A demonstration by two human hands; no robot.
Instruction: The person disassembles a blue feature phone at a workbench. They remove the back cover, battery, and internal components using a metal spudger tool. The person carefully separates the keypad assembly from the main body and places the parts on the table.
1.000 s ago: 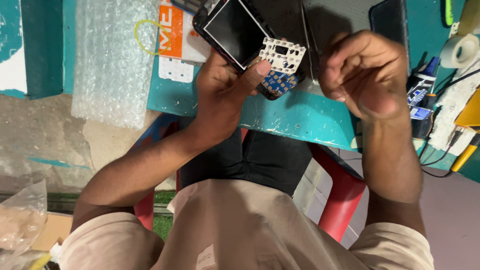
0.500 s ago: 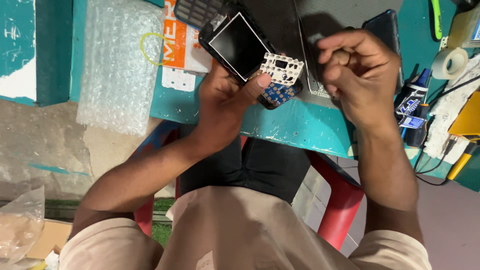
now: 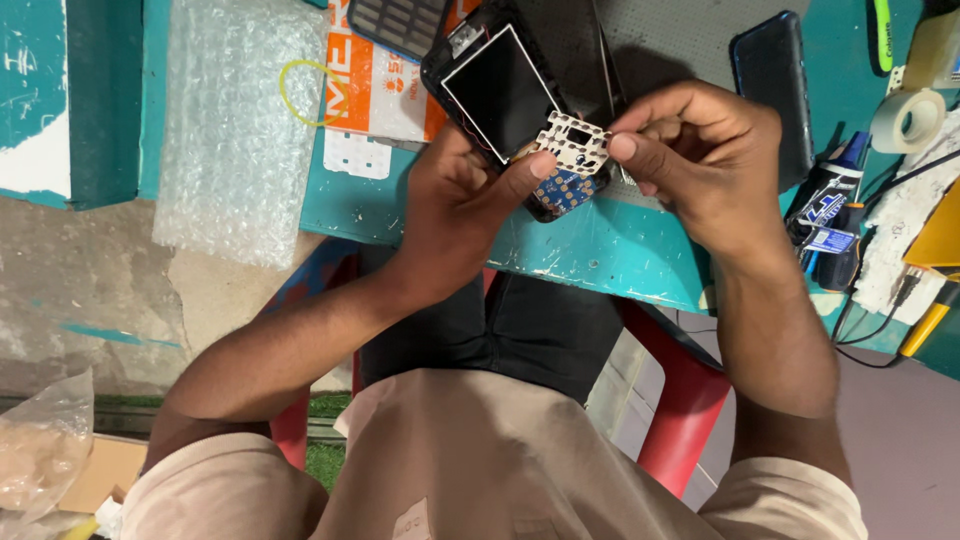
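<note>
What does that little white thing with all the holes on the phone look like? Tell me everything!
The white keypad sheet is a thin, flat piece, plastic by the look of it, dotted with small holes and cut-outs. It lies tilted over the lower end of the opened black phone, just below the dark screen, with a blue board peeking out underneath. The left hand presses its thumb on one edge, and the right hand touches the other edge with a fingertip.
</note>
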